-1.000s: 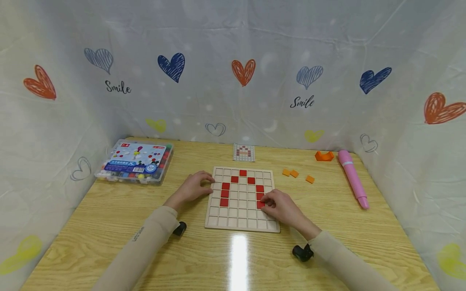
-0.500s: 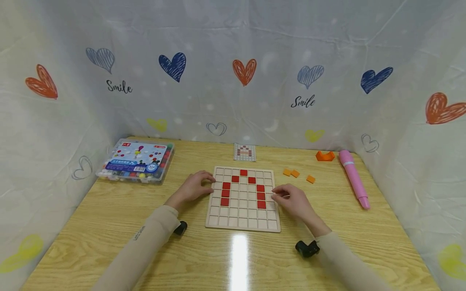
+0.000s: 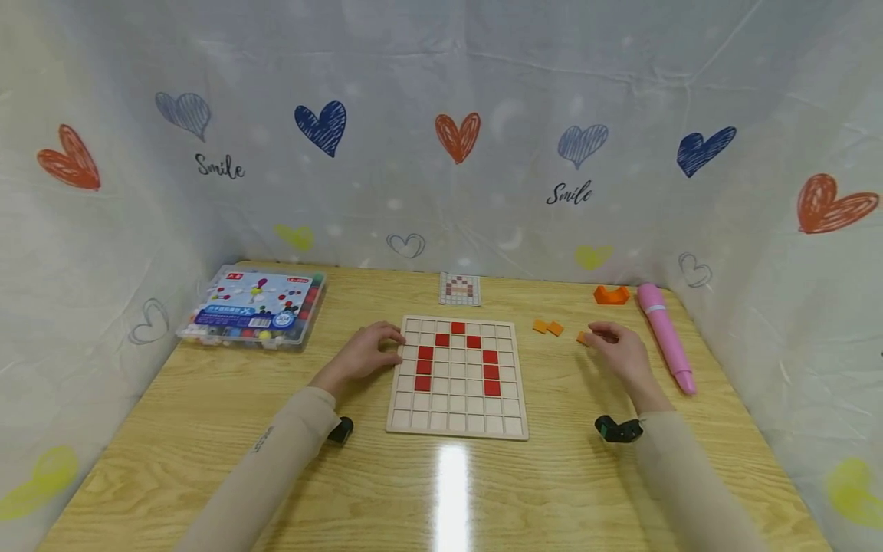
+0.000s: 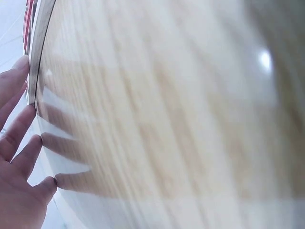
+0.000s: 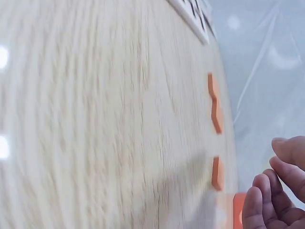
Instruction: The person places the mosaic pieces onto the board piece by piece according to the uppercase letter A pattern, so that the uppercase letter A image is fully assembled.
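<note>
A square wooden grid board (image 3: 457, 402) lies on the table, with several red tiles (image 3: 458, 328) set in its cells in an arch shape. My left hand (image 3: 364, 353) touches the board's left edge with relaxed fingers; in the left wrist view its fingertips (image 4: 34, 140) rest against the edge and table. My right hand (image 3: 624, 359) hovers, fingers loosely bent, beside a single orange tile (image 3: 582, 338), partly covering it. In the right wrist view a gap shows between this orange tile (image 5: 217, 174) and the fingers. Two more orange tiles (image 3: 548, 327) lie together right of the board.
A small pattern card (image 3: 459, 290) lies behind the board. At the back right are an orange notched piece (image 3: 612, 296) and a pink pen-shaped object (image 3: 665, 337). A clear plastic box (image 3: 255, 303) of coloured parts stands at the left, before a heart-printed curtain (image 3: 386, 184).
My right hand has left the red tile at the board's right side and moved right and away from me to the single orange tile. The left hand has stayed at the board's edge.
</note>
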`<act>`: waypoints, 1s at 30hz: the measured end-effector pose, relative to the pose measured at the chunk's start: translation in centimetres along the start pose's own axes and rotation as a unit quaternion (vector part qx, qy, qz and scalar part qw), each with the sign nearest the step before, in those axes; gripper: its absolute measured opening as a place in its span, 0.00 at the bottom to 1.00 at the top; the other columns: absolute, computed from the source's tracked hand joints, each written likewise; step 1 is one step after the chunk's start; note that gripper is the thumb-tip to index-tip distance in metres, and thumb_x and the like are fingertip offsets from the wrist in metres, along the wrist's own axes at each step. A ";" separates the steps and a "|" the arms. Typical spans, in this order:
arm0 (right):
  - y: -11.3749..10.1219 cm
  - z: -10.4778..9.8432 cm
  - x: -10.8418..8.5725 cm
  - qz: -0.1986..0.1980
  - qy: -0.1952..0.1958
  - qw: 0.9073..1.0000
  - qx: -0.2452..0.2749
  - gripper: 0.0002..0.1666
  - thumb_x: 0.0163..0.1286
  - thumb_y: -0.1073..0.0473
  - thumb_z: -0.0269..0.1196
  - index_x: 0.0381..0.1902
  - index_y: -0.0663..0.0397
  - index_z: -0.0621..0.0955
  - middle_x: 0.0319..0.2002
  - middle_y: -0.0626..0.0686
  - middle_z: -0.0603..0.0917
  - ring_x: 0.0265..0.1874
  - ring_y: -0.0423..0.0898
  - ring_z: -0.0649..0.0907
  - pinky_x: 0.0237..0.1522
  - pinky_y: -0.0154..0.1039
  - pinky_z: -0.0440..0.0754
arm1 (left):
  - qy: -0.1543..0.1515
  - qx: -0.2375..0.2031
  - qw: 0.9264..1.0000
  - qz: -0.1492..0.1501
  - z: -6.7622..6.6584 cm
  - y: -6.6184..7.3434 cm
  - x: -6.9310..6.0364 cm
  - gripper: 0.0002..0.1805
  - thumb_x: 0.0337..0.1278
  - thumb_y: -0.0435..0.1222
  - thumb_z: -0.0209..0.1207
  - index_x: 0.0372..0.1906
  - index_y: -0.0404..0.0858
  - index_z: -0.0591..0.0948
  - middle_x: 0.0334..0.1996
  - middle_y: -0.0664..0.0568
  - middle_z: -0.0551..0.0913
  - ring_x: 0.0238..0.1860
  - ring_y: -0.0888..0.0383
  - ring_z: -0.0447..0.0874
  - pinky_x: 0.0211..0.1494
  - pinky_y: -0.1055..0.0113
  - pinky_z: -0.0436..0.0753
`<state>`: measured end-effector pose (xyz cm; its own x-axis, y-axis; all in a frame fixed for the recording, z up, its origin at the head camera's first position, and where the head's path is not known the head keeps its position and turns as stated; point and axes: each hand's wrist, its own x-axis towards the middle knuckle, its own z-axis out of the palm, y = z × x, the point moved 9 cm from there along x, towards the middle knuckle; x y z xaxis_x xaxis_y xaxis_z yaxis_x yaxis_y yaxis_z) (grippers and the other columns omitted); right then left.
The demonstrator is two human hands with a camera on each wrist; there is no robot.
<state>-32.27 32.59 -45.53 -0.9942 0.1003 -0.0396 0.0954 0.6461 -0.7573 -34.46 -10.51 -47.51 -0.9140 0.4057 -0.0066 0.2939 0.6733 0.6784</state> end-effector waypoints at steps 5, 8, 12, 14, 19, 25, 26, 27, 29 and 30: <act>0.8 -0.4 1.1 0.005 -0.024 0.999 -0.030 0.32 0.75 0.50 0.56 0.67 0.67 0.69 0.62 0.69 0.72 0.57 0.64 0.75 0.56 0.55 0.75 | -0.007 -0.019 1.000 -0.010 0.0 -0.4 0.0 0.16 0.60 0.36 0.65 0.52 0.37 0.83 0.65 0.41 0.72 0.70 0.39 0.61 0.73 0.44 0.56; 1.4 -0.2 1.8 0.004 -0.043 0.998 -0.051 0.31 0.74 0.52 0.57 0.66 0.69 0.69 0.61 0.70 0.72 0.57 0.64 0.74 0.56 0.55 0.74 | -0.010 -0.029 0.999 -0.013 0.0 -0.4 0.0 0.16 0.60 0.35 0.65 0.53 0.37 0.82 0.66 0.41 0.71 0.71 0.39 0.58 0.74 0.44 0.54; 2.2 0.3 2.5 0.005 -0.073 0.995 -0.063 0.32 0.74 0.53 0.58 0.67 0.69 0.68 0.62 0.70 0.72 0.57 0.63 0.73 0.56 0.54 0.74 | -0.012 -0.031 0.999 -0.013 0.0 -0.4 0.0 0.16 0.60 0.35 0.65 0.53 0.37 0.82 0.65 0.41 0.71 0.72 0.39 0.57 0.74 0.44 0.52; 2.5 0.5 2.8 0.002 -0.084 0.994 -0.064 0.32 0.73 0.54 0.59 0.67 0.69 0.68 0.61 0.70 0.72 0.57 0.63 0.74 0.54 0.53 0.75 | -0.011 -0.031 0.999 -0.014 0.0 -0.4 0.0 0.17 0.60 0.35 0.65 0.53 0.37 0.82 0.66 0.41 0.71 0.72 0.39 0.57 0.74 0.44 0.52; 2.7 0.9 3.1 0.002 -0.093 0.993 -0.067 0.30 0.72 0.54 0.61 0.65 0.67 0.71 0.57 0.68 0.75 0.53 0.60 0.75 0.46 0.45 0.77 | -0.009 -0.032 0.999 -0.009 0.0 -0.3 -0.1 0.17 0.60 0.35 0.65 0.53 0.36 0.82 0.65 0.40 0.71 0.72 0.38 0.57 0.74 0.43 0.52; 2.6 1.0 3.2 -0.009 -0.081 0.994 -0.076 0.30 0.71 0.53 0.62 0.63 0.68 0.73 0.56 0.68 0.76 0.51 0.60 0.75 0.51 0.52 0.75 | -0.008 -0.038 0.999 -0.014 0.1 -0.5 -0.1 0.17 0.59 0.35 0.65 0.53 0.37 0.83 0.65 0.41 0.71 0.72 0.40 0.57 0.74 0.44 0.53; 2.6 1.0 3.2 -0.013 -0.079 0.994 -0.078 0.30 0.71 0.53 0.62 0.62 0.68 0.73 0.55 0.68 0.76 0.50 0.60 0.75 0.52 0.53 0.74 | -0.008 -0.039 0.999 -0.016 0.1 -0.6 -0.1 0.17 0.59 0.35 0.65 0.53 0.37 0.83 0.65 0.41 0.71 0.72 0.40 0.57 0.74 0.45 0.53; 2.5 1.0 3.3 -0.016 -0.075 0.994 -0.080 0.29 0.70 0.53 0.62 0.62 0.68 0.73 0.55 0.68 0.76 0.50 0.60 0.75 0.52 0.53 0.74 | -0.008 -0.037 0.999 -0.016 0.1 -0.6 -0.1 0.17 0.59 0.35 0.65 0.53 0.37 0.83 0.65 0.41 0.71 0.72 0.40 0.57 0.74 0.45 0.54; 2.5 1.1 3.3 -0.023 -0.072 0.994 -0.083 0.28 0.70 0.54 0.62 0.60 0.68 0.74 0.54 0.68 0.77 0.49 0.60 0.75 0.52 0.54 0.74 | -0.008 -0.036 0.999 -0.018 0.2 -0.7 0.0 0.17 0.60 0.35 0.65 0.53 0.38 0.83 0.65 0.42 0.71 0.72 0.40 0.58 0.74 0.45 0.54; 2.4 1.2 3.3 -0.029 -0.071 0.993 -0.087 0.27 0.70 0.54 0.62 0.59 0.68 0.75 0.54 0.68 0.77 0.49 0.60 0.76 0.52 0.54 0.74 | -0.008 -0.036 0.999 -0.018 0.2 -0.7 -0.1 0.17 0.60 0.35 0.65 0.53 0.38 0.83 0.66 0.42 0.71 0.72 0.40 0.58 0.74 0.45 0.54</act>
<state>-35.40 33.56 -48.26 -0.9941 -0.0406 -0.1007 0.0332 0.7697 -0.6375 -34.57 -10.90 -48.13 -0.9191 0.3917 -0.0435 0.2391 0.6418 0.7286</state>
